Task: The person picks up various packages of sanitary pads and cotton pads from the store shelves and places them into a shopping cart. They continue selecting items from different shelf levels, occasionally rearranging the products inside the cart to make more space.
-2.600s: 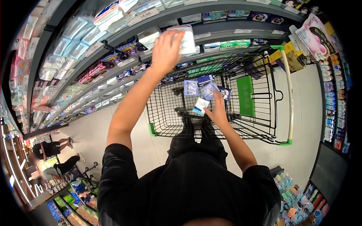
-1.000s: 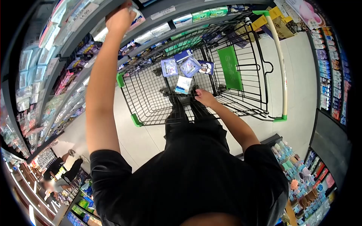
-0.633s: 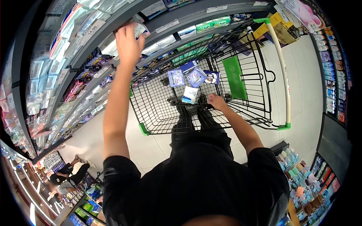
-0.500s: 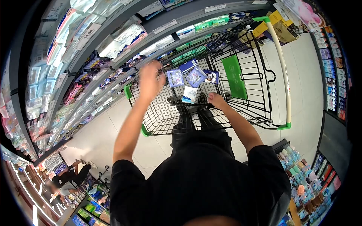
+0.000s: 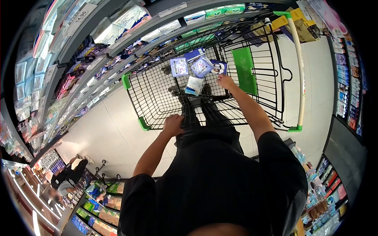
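Observation:
My left hand [image 5: 173, 125] is closed at the near rim of the shopping cart [image 5: 143, 124], its fingers bent around the wire edge. My right hand [image 5: 225, 82] hovers over the basket with curled fingers, beside the dark blue packet [image 5: 220, 67]; whether it touches that packet or holds anything small, I cannot make out. Several packages lie together in the basket: a purple-and-white packet [image 5: 179, 67], a tilted lilac packet [image 5: 202, 66], a dark blue box [image 5: 194, 54] and a white-and-blue pack [image 5: 193, 85].
Shelves with cotton packs [image 5: 132, 17] run along the far and left sides. A green panel [image 5: 244, 70] and pale handle bar [image 5: 300, 74] are at the cart's right end. More goods racks [image 5: 346, 86] stand right. Another person [image 5: 71, 173] is at lower left.
My left hand has come down from above the basket's far left to the near rim. My right hand has moved slightly up toward the dark blue packet. The packages stay grouped in the basket.

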A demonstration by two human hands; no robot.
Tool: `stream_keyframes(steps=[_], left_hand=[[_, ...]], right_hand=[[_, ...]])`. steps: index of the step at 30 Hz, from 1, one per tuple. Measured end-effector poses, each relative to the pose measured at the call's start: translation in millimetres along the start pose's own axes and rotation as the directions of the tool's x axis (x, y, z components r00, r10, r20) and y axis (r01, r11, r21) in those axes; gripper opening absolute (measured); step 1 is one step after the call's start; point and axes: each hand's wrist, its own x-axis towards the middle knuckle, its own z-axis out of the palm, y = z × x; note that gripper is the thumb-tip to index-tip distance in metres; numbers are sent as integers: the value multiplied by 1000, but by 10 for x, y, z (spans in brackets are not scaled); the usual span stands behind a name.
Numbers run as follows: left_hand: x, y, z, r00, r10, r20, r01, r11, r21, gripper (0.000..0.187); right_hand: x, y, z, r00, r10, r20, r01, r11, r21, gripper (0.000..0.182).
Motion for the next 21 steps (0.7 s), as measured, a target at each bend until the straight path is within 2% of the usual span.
stream_keyframes(steps=[4,5,6,9,10,11,16,19,20,21], left_hand=[[-12,148,60,982,-190,-14,189,980,-67,41],[-14,156,86,983,-179,-47,175,982,-68,41],[-11,150,109,983,-167,-82,162,984,-69,40],[18,148,118,980,-145,-139,132,986,-100,38],[24,155,108,978,-144,-149,128,985,-116,37],[3,146,109,978,-141,-153,122,985,-124,37],[45,44,154,971,-127,-201,95,982,-164,36],[69,46,242,958,-112,-262,70,984,-164,33],[77,44,262,954,-105,-282,61,985,-160,32],[103,25,258,948,-95,-305,50,987,-152,32]], right_hand=[[154,-30,118,999,-39,27,42,996,-82,50],[176,-36,184,997,-60,40,64,992,-113,49],[138,-140,198,995,-1,95,12,994,-108,52],[33,-364,410,998,-51,26,55,974,-221,60],[69,-459,464,995,7,98,16,972,-234,66],[73,-549,568,996,-16,87,37,971,-237,71],[307,-889,1040,996,-85,30,90,953,-290,72],[471,-932,1222,999,-44,30,52,931,-363,71],[518,-932,1252,998,-47,40,59,925,-376,82],[551,-957,1273,1000,-15,23,23,911,-412,83]])
